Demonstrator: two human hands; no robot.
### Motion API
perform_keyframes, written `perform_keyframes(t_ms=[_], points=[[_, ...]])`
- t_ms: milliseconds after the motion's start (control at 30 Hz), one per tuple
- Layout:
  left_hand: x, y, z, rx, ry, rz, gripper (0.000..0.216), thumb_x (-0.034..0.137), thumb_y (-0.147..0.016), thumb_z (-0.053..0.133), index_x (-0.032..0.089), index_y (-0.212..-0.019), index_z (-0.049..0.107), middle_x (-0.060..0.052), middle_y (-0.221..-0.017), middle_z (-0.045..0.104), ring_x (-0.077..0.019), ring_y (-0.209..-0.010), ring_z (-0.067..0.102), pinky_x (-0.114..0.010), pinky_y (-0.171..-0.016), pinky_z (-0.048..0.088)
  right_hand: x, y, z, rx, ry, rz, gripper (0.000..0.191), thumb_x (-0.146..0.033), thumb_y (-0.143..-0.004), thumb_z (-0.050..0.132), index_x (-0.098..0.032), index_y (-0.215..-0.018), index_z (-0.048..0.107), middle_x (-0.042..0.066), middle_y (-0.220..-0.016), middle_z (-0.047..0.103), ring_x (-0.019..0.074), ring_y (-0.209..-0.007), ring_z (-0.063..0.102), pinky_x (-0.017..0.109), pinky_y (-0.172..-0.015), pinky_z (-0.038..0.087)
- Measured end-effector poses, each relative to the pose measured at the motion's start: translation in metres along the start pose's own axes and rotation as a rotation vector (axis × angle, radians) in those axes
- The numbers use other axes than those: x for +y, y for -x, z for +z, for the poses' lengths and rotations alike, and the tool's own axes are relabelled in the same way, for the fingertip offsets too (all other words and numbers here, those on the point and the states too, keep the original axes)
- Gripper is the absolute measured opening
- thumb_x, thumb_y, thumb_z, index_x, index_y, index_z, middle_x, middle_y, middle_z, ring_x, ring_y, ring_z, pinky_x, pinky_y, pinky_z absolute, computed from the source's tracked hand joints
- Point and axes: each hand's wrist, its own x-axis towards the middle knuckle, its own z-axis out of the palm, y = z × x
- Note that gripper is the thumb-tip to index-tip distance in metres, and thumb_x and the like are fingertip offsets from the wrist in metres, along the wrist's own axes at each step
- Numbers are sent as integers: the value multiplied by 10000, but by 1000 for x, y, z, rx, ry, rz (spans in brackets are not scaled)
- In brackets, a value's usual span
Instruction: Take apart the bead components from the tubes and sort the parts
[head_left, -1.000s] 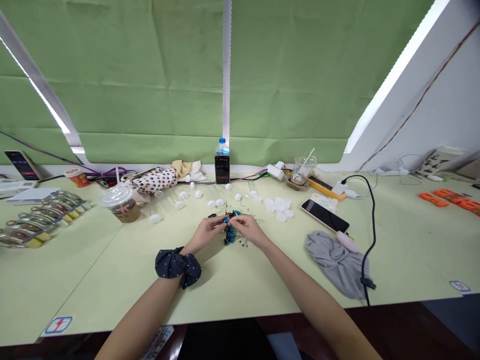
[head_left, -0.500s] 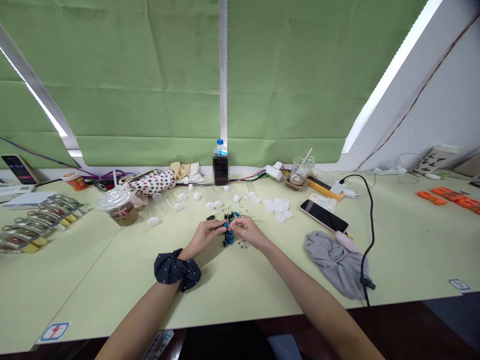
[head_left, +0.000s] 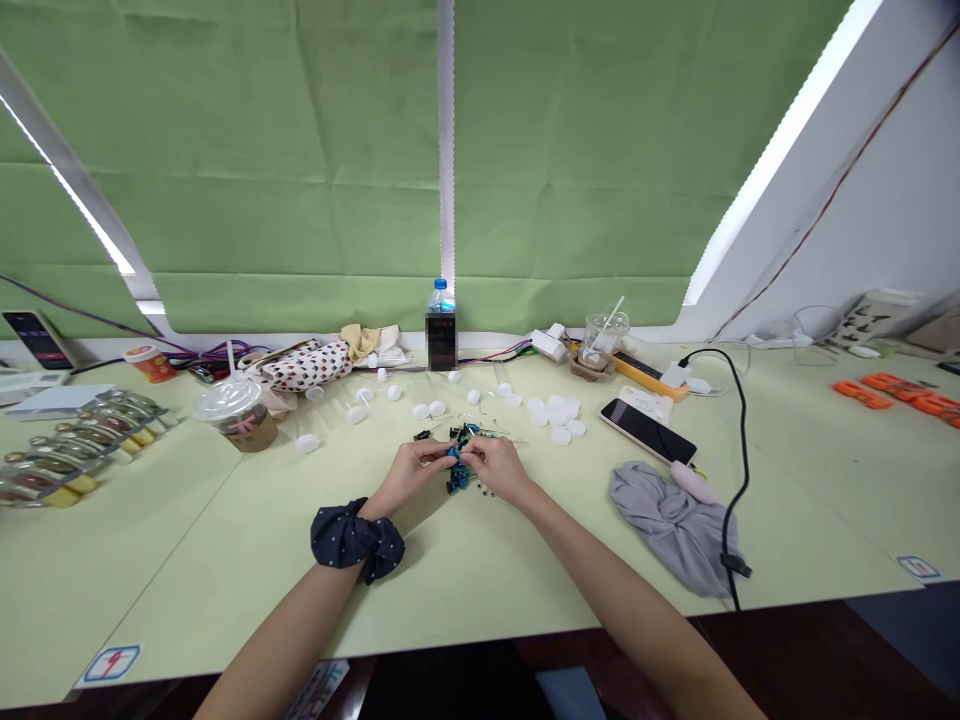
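A small pile of blue and black electronic components with thin wire leads (head_left: 459,480) lies mid-table, right under my hands. My left hand (head_left: 411,470) comes in from the left with thumb and forefinger pinched on a small blue component (head_left: 453,453). From the other side my right hand (head_left: 496,468) is closed, its fingertips meeting the left ones at this component. What exactly sits between the right fingertips is too small to make out. A dark dotted scrunchie (head_left: 357,540) is around my left wrist.
White round caps (head_left: 556,410) and clear tubes lie beyond the pile. A lidded drink cup (head_left: 238,412) stands left, a water bottle (head_left: 441,325) at the back. On the right are a phone (head_left: 649,431), a grey cloth (head_left: 675,520) and a black cable (head_left: 742,450).
Both hands stay over the pile with fingertips together. The right fingers have shifted very slightly; everything else on the table is unchanged.
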Motion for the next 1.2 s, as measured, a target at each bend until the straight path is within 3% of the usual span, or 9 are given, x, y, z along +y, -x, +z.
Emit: perform_keyframes(t_ms=[167,400,633,733,933,1200], points=[[6,1,1,-10,-93,49,330,381,-771,650,161,-1008,712,-91,-874,707,-192,-777,624,-290,-700,493,-2,1,-1,15,6,7,98,-165,-779,573,-205,-689,577,-10,-706,666,146,-671,592,236,-655,377],[10,1,-2,-17,-157,108,322,397,-785,632,184,-1013,712,-83,-853,698,-184,-760,612,-283,-690,479,-3,1,-1,-13,88,27,51,-170,-792,575,-208,-774,546,-21,-676,625,129,-604,547,220,-592,330],[20,1,-15,-24,-170,74,316,400,-785,629,190,-1003,719,-75,-847,700,-187,-744,614,-279,-664,485,1,-1,7,-64,-44,-169,155,-170,-885,460,-199,-903,612,24,-757,654,147,-683,577,239,-651,384],[23,2,-22,-49,-152,46,312,397,-762,652,194,-989,723,-71,-866,709,-201,-774,624,-295,-691,500,1,-3,12,-40,-28,-185,206,-167,-882,471,-204,-831,667,37,-805,672,161,-744,587,260,-697,394],[14,7,-31,-112,-105,-1,314,397,-739,670,187,-965,730,-73,-928,725,-226,-829,645,-332,-761,513,-7,-8,21,93,-2,-119,113,-191,-745,675,-204,-635,655,29,-974,656,203,-946,523,314,-801,375],[-11,11,-32,-57,-145,11,335,401,-743,670,182,-991,720,-81,-913,714,-219,-820,640,-321,-748,507,-5,-11,38,62,-26,-57,156,-118,-712,647,-182,-640,525,-5,-740,620,143,-710,539,243,-651,363]])
